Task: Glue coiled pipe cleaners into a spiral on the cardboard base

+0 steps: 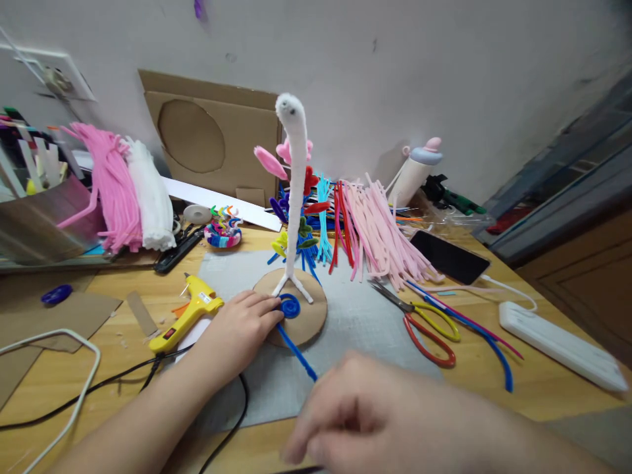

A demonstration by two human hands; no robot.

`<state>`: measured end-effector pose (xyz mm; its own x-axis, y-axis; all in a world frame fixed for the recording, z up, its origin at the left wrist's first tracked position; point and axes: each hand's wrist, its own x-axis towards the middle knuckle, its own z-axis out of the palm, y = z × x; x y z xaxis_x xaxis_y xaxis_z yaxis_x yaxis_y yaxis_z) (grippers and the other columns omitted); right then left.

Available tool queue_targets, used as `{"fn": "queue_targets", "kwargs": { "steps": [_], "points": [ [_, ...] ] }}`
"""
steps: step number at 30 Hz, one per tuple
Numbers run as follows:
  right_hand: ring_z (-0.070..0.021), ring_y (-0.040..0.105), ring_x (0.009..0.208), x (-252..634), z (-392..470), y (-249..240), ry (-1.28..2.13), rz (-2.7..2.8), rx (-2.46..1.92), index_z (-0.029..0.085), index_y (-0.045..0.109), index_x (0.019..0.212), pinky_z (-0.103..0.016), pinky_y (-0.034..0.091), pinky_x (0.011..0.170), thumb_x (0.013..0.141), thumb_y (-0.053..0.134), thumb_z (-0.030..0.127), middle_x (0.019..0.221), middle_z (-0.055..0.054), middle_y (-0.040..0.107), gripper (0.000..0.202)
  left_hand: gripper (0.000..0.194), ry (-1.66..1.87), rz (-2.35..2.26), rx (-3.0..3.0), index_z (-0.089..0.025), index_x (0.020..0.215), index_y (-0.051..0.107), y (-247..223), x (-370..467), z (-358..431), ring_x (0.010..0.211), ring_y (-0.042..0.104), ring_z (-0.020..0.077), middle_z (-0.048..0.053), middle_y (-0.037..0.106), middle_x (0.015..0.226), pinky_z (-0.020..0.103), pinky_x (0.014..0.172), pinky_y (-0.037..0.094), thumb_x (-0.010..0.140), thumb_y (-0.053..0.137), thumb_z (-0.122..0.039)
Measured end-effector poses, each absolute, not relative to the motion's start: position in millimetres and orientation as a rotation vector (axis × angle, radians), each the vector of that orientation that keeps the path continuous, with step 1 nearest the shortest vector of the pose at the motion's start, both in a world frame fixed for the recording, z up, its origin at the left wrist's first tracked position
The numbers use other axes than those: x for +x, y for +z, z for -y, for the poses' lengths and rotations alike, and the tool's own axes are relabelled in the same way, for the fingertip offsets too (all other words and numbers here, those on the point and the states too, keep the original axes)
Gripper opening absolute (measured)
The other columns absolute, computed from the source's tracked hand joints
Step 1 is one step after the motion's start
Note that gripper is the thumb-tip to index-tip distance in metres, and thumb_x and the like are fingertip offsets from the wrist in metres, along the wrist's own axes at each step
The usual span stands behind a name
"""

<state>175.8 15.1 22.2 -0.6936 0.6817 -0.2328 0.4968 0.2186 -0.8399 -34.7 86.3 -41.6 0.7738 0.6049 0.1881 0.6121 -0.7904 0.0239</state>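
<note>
A blue pipe cleaner (297, 353) is wound into a flat spiral at one end, lying on a round cardboard disc (313, 322). My left hand (247, 326) rests on the disc's left edge, its fingers closed together and pressing the spiral's side. The loose tail runs toward me, up to my right hand (360, 415). That hand hovers near the front edge with curled fingers, slightly blurred; whatever it may hold is hidden. From the disc rises a white fuzzy stem (296, 191) on splayed feet, bent over at its top.
Left lies a yellow glue gun (190, 313) with its black cable. Scissors (419, 319) lie open on the right, near a phone (449, 255) and a white power strip (560, 345). Behind are pink pipe cleaners (372, 230), a braided ring (223, 230) and a cardboard panel (247, 138).
</note>
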Motion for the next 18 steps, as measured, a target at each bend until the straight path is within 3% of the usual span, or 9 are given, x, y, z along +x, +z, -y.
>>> {"fn": "queue_targets", "kwargs": {
  "steps": [2,4,7,13,18],
  "points": [
    [-0.0107,0.065,0.059,183.3,-35.2,13.4,1.417,2.033,-1.242,0.019,0.068,0.100,-0.022,0.049,0.058,0.088,0.041,0.018,0.084,-0.001,0.072,0.030,0.023,-0.300,0.989,-2.918,-0.018,0.106,0.066,-43.9,-35.0,-86.2,0.105,0.063,0.0244,0.008,0.068,0.115,0.040,0.088,0.047,0.086,0.056,-0.014],
    [-0.0152,0.066,0.079,186.0,-56.3,-7.0,0.971,1.955,-1.373,0.018,0.064,0.102,-0.027,0.048,0.072,0.085,0.044,0.014,0.098,-0.005,0.070,0.027,0.025,-0.323,0.969,-2.903,-0.018,0.107,0.065,-46.2,-35.3,-85.7,0.104,0.063,0.0245,0.008,0.069,0.114,0.041,0.087,0.047,0.085,0.054,-0.011],
    [-0.0209,0.060,0.097,184.3,-76.6,-40.4,0.639,2.132,-1.310,0.018,0.061,0.101,-0.037,0.041,0.088,0.077,0.050,0.004,0.103,-0.007,0.068,0.029,0.026,-0.384,0.938,-2.889,-0.019,0.106,0.065,-48.4,-35.4,-83.4,0.102,0.064,0.0233,0.007,0.069,0.113,0.039,0.085,0.047,0.086,0.051,-0.009],
    [-0.0216,0.055,0.107,174.6,-78.0,-64.3,0.427,2.223,-1.255,0.022,0.058,0.101,-0.043,0.025,0.096,0.083,0.062,0.016,0.104,-0.004,0.068,0.020,0.027,-0.530,0.940,-2.831,-0.019,0.103,0.066,-52.1,-34.9,-75.6,0.103,0.064,0.0218,0.005,0.071,0.110,0.038,0.087,0.045,0.090,0.044,-0.011],
    [-0.0215,0.055,0.108,169.7,-80.1,-67.3,0.390,2.218,-1.287,0.023,0.059,0.095,-0.044,0.020,0.098,0.084,0.064,0.018,0.101,-0.003,0.070,0.014,0.029,-0.560,0.937,-2.814,-0.017,0.104,0.066,-52.5,-35.7,-73.9,0.103,0.064,0.0220,0.006,0.071,0.110,0.039,0.087,0.045,0.092,0.040,-0.014]
  ]
}}
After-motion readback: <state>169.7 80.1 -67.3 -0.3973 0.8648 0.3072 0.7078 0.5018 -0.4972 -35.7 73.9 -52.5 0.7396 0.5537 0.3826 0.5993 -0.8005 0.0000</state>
